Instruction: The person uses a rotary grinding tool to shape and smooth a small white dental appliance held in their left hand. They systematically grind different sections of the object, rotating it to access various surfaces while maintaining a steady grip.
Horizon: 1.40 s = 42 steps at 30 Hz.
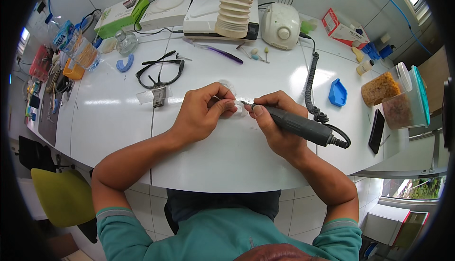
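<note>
My right hand [280, 130] grips a dark grey rotary handpiece [303, 127] like a pen, its slim tip pointing left. My left hand [199, 114] is closed, thumb against fingers, on a small clear plastic piece [242, 111] whose exact shape is hard to make out. The handpiece tip is at or very close to this piece; contact cannot be told. Just beyond the left fingers lies another clear item [227, 86], partly hidden. From the handpiece's rear, a coiled black cord [312, 81] runs back to a white control box [280, 26] with a knob.
Black-framed glasses [178, 73] and a purple-handled tool [222, 55] lie behind my left hand. A ribbed suction hose [233, 9] hangs at the back. To the right are a blue tray [338, 93], a black phone [377, 131] and food containers [406, 107]. A water bottle [85, 54] stands left.
</note>
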### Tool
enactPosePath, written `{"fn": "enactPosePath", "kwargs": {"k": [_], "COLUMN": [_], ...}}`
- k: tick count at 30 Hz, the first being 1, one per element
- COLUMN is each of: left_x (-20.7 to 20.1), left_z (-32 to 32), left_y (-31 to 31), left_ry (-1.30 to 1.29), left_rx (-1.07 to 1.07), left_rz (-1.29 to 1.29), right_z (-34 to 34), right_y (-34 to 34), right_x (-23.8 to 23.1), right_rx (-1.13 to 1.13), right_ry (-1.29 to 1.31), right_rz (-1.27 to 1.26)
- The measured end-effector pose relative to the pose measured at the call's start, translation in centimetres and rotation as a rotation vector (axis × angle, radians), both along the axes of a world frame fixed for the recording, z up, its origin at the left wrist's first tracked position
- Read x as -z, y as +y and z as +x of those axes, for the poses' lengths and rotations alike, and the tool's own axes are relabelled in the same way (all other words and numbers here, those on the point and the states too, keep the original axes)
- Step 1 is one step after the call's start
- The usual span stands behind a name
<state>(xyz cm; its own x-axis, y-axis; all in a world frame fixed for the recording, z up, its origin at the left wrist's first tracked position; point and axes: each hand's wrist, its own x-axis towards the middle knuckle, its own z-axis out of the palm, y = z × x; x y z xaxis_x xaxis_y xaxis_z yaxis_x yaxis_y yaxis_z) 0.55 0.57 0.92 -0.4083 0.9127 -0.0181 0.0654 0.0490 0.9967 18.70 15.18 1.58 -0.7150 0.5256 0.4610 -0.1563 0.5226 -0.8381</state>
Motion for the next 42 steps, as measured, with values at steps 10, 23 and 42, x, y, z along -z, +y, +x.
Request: {"fn": "enactPosePath", "kwargs": {"k": [10, 23, 42], "left_x": [0.0, 0.2, 0.3], "left_z": [0.1, 0.0, 0.0], "left_y": [0.0, 0.0, 0.0], "left_ry": [-0.013, -0.004, -0.003], "left_rx": [0.000, -0.002, -0.004], "left_rz": [0.000, 0.011, 0.012], "right_z": [0.0, 0.5, 0.5], "right_y": [-0.1, 0.1, -0.1], "right_x": [-0.1, -1.1, -1.7], "right_rx": [0.001, -0.043, -0.021], "right_ry": [0.004, -0.156, -0.171], "right_rz": [-0.017, -0.003, 0.036]}}
